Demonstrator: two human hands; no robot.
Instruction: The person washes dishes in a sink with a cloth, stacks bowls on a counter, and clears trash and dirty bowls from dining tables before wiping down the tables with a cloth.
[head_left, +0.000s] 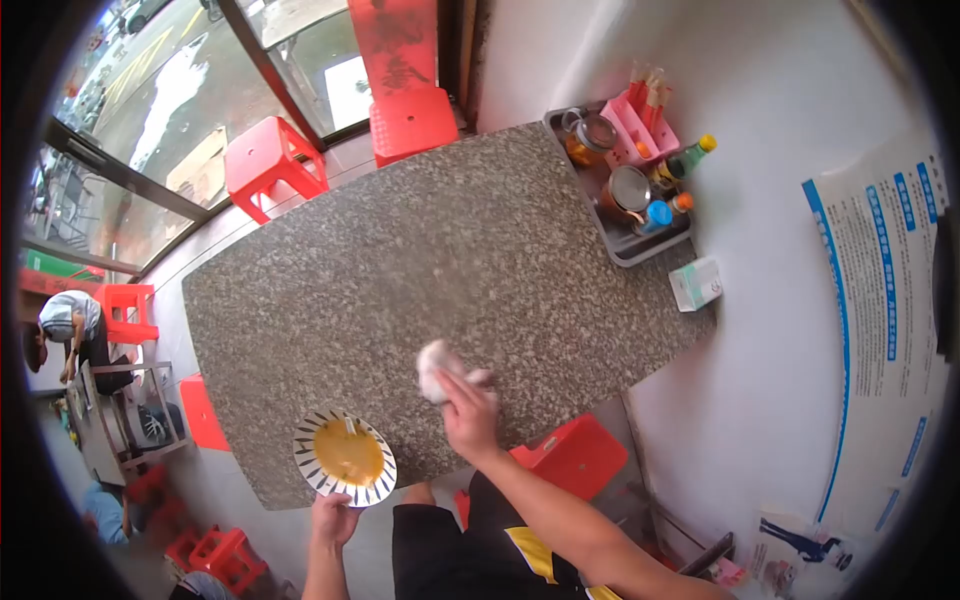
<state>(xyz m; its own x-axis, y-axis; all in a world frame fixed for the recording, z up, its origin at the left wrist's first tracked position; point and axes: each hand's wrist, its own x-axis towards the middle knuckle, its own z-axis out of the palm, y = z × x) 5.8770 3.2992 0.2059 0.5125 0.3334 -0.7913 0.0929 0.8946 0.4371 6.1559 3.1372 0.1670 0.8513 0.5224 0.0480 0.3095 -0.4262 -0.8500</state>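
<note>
My left hand grips the rim of a white plate with dark stripes around its edge. Orange-brown soupy liquid lies in the plate, and a pale utensil seems to rest at its far side. The plate is held at the near left edge of the speckled stone table. Under my right hand is a crumpled white cloth, pressed on the tabletop near its front edge. The right fingers are closed over the cloth and slightly blurred.
A grey tray with jars, bottles and a pink chopstick holder stands at the back right against the wall. Beside it is a small tissue box. Red stools surround the table. Other people are at the far left.
</note>
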